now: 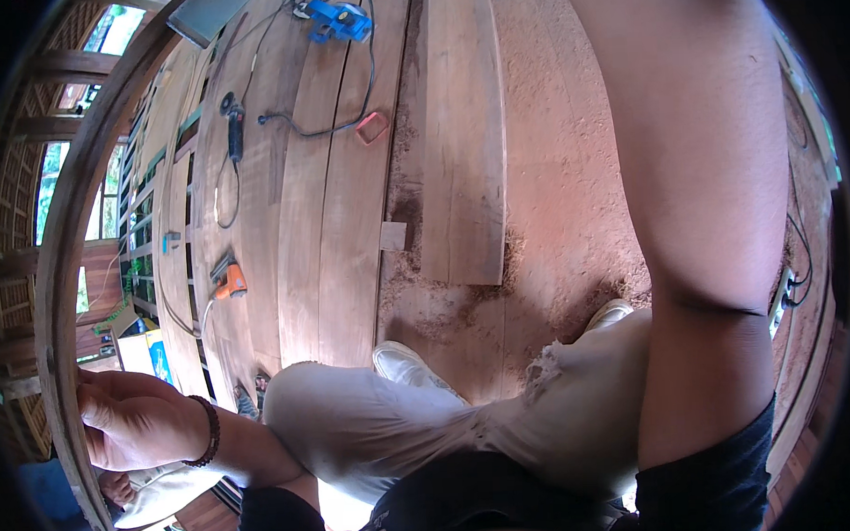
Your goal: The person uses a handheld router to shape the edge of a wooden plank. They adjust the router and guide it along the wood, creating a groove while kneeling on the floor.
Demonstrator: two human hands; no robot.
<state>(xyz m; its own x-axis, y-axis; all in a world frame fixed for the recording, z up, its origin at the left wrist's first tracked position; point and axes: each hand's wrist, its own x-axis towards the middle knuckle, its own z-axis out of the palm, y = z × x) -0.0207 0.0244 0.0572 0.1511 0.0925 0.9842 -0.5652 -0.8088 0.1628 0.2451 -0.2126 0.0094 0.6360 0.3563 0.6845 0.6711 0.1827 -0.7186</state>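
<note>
The person's left hand [131, 421], a beaded bracelet [209, 430] at the wrist, is closed around a long curved wooden rail [64, 241] at the lower left, the fingers wrapped over its edge. This looks like a steadying grip, holding the piece up on its edge. The rail's long axis runs from the hand up along the left rim and bends toward the top of the view, though the lens adds some of that curve.

The right arm [698, 162] rises through the right side and leaves the view at the top; the hand itself is out of sight, so how its fingers stand cannot be told. Below, the knees in pale trousers [431, 424] are bent, and light shoes [405, 364] rest on the floor.

Beyond the feet, sawdust [571, 167] lies thick over the plank floor [340, 231], likely from planing. A loose board [462, 133] lies lengthwise on it, pointing away from the person. Farther out sit an orange power tool [227, 280], a dark angle grinder [234, 122] with its cable, and a blue power tool [340, 20] at the far end.
</note>
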